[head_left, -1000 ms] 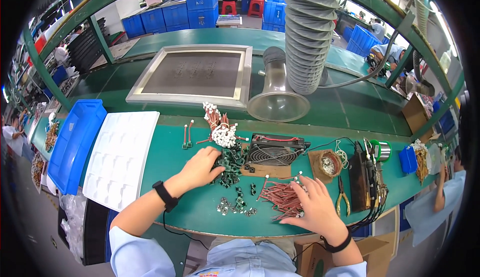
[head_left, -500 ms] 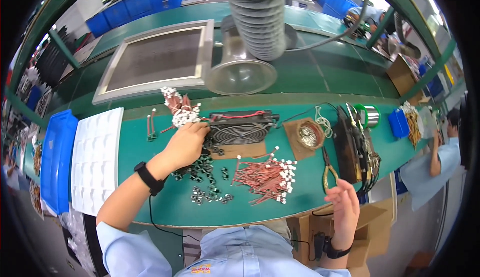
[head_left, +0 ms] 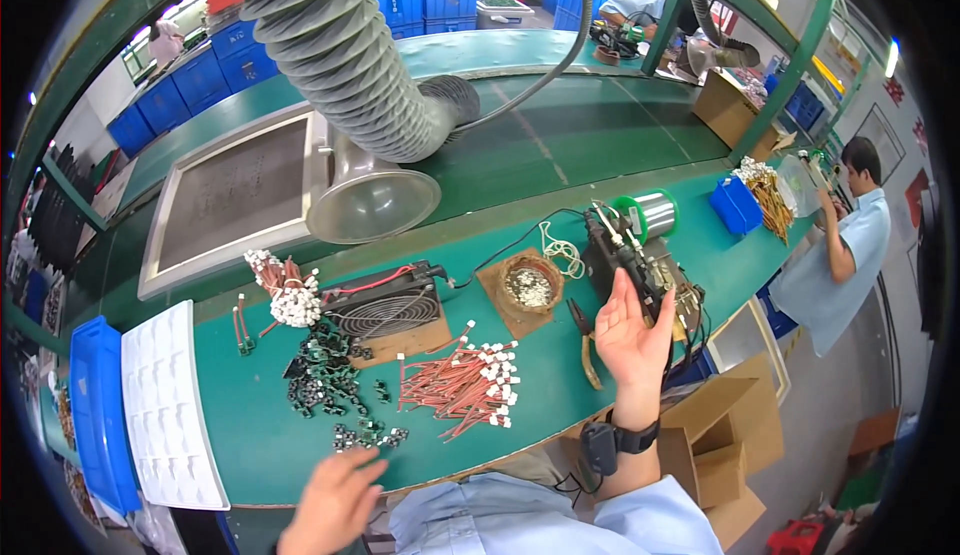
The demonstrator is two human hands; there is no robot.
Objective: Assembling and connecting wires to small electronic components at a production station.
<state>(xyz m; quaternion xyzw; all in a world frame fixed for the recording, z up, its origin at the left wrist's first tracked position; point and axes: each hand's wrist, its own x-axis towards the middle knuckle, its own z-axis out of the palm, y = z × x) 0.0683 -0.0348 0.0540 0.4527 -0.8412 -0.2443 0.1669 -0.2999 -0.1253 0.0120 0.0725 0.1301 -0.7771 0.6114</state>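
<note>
My left hand [head_left: 338, 497] hovers at the front edge of the bench with its fingers apart and nothing visible in it. Just beyond it lie small black-and-silver components [head_left: 368, 437], with a heap of dark little boards [head_left: 325, 370] behind them. Raised palm up, my right hand [head_left: 635, 340] is open, with fingers stretched and no object visible in it. It is in front of a soldering station [head_left: 612, 260] with irons and cables, beside pliers [head_left: 590, 360]. Red-brown wire leads [head_left: 465, 390] with white connectors lie between the hands.
A black fan [head_left: 385, 310] stands behind the leads, beside a tied wire bundle [head_left: 292, 300]. To its right are a round pot [head_left: 530, 287] and a solder spool [head_left: 650, 215]. White [head_left: 165, 405] and blue trays [head_left: 100, 415] occupy the left; an extraction funnel [head_left: 375, 200] hangs behind. A person [head_left: 840, 245] stands at right.
My left hand has left the wire bundle and dark boards and come back to the bench's front edge. My right hand has risen forward and spread open near the irons. The view has swung right.
</note>
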